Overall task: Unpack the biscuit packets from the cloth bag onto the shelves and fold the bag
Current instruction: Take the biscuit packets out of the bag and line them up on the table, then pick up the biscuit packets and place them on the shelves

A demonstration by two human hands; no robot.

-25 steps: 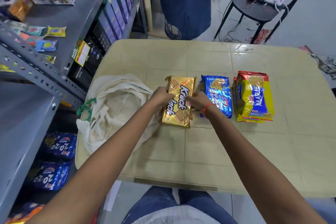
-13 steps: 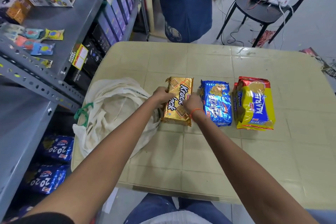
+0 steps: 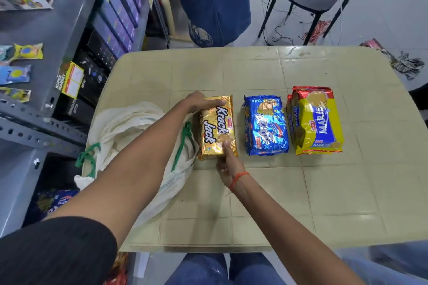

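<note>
At the far left I see the grey metal shelves (image 3: 41, 37), holding small sachets and dark boxes. On the left edge of the bench (image 3: 347, 192) lies the cloth bag (image 3: 129, 127), slumped and open, its green handles loose. I judge it soft and limp; it will need flattening before any fold.

My left hand (image 3: 196, 102) rests flat across the far end of the gold Krack Jack packet (image 3: 217, 127), fingers spread over the wrapper rather than curled round it. My right hand (image 3: 228, 164) meets the near end, one finger pressed on the top face; whether the remaining fingers pinch the end seal I cannot tell. The packet lies flat on the bench, touching the bag's edge.

Just right of it lies the blue 20-20 packet (image 3: 266, 127), then the yellow Marie packet (image 3: 317, 122), stacked over a second one.

Handling assessment: the foil wrappers look slick and light, the biscuits inside brittle. I would grip each packet across its long sides, with moderate pressure, and avoid bending.
</note>
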